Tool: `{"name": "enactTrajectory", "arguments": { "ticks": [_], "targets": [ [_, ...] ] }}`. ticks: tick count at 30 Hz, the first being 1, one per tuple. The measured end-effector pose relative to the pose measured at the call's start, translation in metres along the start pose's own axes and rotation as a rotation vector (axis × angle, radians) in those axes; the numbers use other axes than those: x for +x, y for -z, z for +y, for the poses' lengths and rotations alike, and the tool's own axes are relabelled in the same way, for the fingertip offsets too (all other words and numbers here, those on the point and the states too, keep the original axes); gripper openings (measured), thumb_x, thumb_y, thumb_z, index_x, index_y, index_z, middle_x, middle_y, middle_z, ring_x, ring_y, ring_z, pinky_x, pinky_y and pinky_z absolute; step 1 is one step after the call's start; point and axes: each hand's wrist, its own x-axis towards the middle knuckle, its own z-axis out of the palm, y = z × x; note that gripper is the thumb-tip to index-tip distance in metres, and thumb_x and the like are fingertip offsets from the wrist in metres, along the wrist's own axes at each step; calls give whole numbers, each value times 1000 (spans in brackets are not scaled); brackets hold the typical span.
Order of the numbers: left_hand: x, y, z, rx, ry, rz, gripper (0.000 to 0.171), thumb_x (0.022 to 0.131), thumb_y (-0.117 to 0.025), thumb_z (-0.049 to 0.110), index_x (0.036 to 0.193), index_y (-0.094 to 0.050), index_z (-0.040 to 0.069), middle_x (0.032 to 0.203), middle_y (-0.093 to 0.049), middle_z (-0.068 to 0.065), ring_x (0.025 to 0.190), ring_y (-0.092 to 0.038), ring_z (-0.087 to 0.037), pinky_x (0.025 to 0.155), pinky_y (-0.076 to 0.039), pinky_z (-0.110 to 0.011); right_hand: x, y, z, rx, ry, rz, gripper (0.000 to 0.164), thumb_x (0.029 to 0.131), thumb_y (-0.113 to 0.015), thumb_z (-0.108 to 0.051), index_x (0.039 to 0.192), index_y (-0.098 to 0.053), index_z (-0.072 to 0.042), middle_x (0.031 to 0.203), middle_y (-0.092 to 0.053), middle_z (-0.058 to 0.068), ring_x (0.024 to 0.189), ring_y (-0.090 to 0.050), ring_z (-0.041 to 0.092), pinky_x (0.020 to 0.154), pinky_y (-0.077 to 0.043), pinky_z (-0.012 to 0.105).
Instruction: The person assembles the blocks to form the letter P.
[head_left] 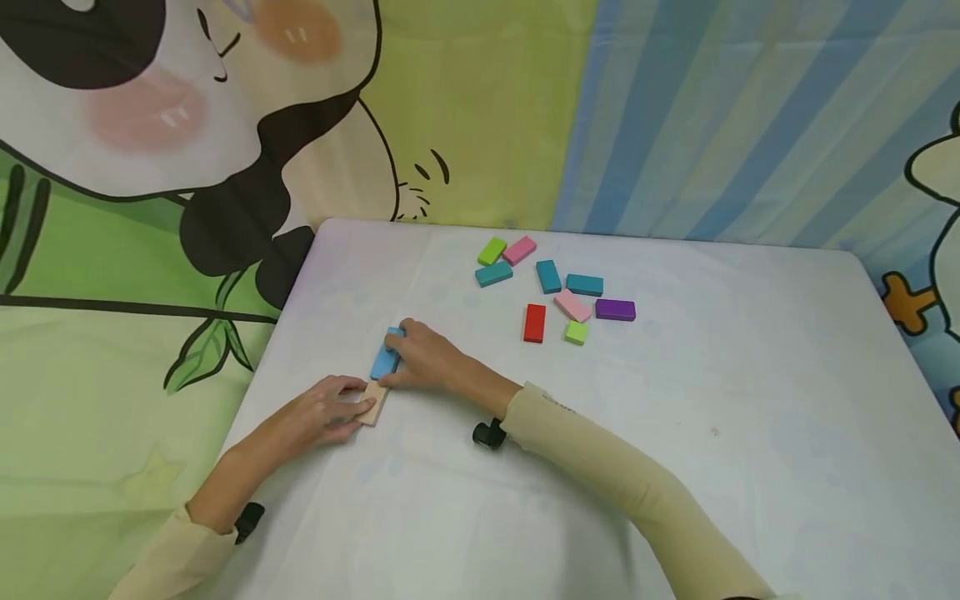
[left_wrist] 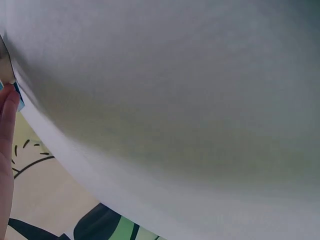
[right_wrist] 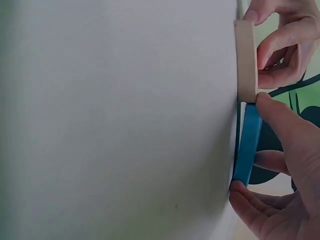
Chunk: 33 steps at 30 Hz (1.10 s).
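Observation:
Near the table's left side, a light blue block (head_left: 385, 358) and a plain wooden block (head_left: 373, 403) lie end to end in a slanting line. My right hand (head_left: 429, 357) grips the blue block lengthwise, its thumb where the two blocks meet and its fingertips round the far end, as the right wrist view shows. With thumb and fingers, my left hand (head_left: 330, 410) holds the wooden block (right_wrist: 246, 61) from the left. In the left wrist view only a strip of a hand (left_wrist: 7, 127) shows at the edge.
Farther back on the white table (head_left: 712, 350) lie several loose blocks, among them a red block (head_left: 535, 323), a purple block (head_left: 615, 310), a pink block (head_left: 573, 305) and a teal block (head_left: 585, 285). A printed cartoon curtain (head_left: 480, 108) hangs behind the table.

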Motion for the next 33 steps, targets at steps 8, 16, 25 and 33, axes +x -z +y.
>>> {"name": "enactTrajectory", "arguments": {
  "ticks": [8,16,25,33],
  "targets": [
    [2,2,4,13,33,-20,42,67,-85,4,108,-75,4,116,-64,-20,102,-62,-29,76,-56,-36,-6,-2,-1,-49,24,-19,53,90,-61,-52,125,-62,-12,136,-51,17,119,-53,22,96,-51,29],
    [1,2,11,0,115,-40,37,74,-81,9,110,-74,3,123,-62,-20,110,-61,-30,82,-56,-40,-10,-2,-7,-49,-5,-31,50,93,-59,-47,127,-61,-10,137,-50,19,120,-53,24,95,-52,30],
    [23,3,20,-61,243,-77,29,79,-77,7,107,-69,3,125,-60,-17,112,-61,-31,83,-57,-37,-16,-5,-7,-36,-40,-19,54,95,-58,-47,135,-56,-11,149,-41,22,136,-45,31,105,-48,36],
    [52,13,20,77,206,-259,62,76,-81,8,131,-55,-5,109,-54,-13,89,-49,-16,70,-48,-28,-24,19,18,51,-27,-51,48,99,-54,-35,142,-50,-15,156,-37,9,149,-25,25,123,-21,37]
  ]
}}
